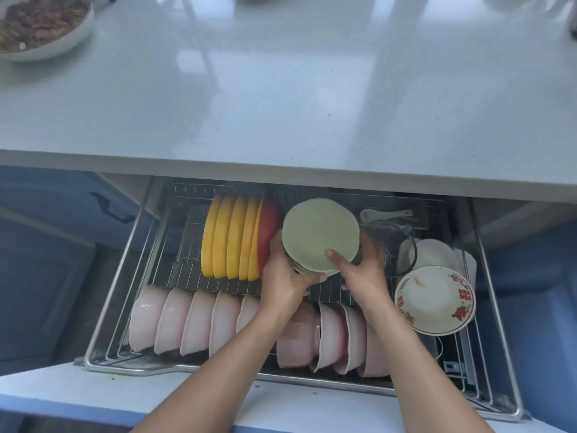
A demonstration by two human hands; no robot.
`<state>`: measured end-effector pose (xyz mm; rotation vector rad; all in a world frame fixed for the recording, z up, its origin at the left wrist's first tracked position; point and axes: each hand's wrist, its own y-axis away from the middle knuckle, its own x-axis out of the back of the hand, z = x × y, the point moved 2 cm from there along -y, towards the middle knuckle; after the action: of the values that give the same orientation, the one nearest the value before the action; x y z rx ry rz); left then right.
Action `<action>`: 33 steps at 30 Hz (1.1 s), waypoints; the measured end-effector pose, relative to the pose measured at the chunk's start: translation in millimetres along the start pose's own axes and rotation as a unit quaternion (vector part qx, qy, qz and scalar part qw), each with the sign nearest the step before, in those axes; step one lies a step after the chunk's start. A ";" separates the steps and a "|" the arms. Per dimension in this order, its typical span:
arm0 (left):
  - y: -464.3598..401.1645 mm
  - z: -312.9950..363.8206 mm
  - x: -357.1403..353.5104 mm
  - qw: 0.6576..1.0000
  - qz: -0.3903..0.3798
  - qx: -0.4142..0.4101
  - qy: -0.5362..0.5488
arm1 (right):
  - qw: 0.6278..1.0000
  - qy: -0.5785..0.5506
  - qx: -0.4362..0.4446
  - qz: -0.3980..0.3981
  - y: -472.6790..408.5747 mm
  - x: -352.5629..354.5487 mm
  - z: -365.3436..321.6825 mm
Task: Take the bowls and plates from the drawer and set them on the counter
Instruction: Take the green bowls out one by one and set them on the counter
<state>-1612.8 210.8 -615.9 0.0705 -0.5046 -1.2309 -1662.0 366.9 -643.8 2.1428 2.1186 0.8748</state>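
Note:
A stack of pale green plates hangs just above the wire rack of the open drawer. My left hand grips its left and lower edge. My right hand holds its right side, thumb on the top plate. Left of the stack, several yellow plates and a red plate stand on edge. A row of pink bowls leans along the drawer's front, partly hidden by my forearms. The pale counter runs above the drawer.
At the drawer's right lie a white bowl with red print, white dishes, a clear glass container and a white spoon. A white dish of brown food sits on the counter's far left.

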 end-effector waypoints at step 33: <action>100.7 155.0 142.2 0.989 0.020 -0.119 0.087 | 0.968 -0.212 0.131 -0.036 165.9 32.8 -198.9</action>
<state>-1552.9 149.2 -399.1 -0.0358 -0.2045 -1.2251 -1587.6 308.3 -400.5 2.0993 2.1547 0.1101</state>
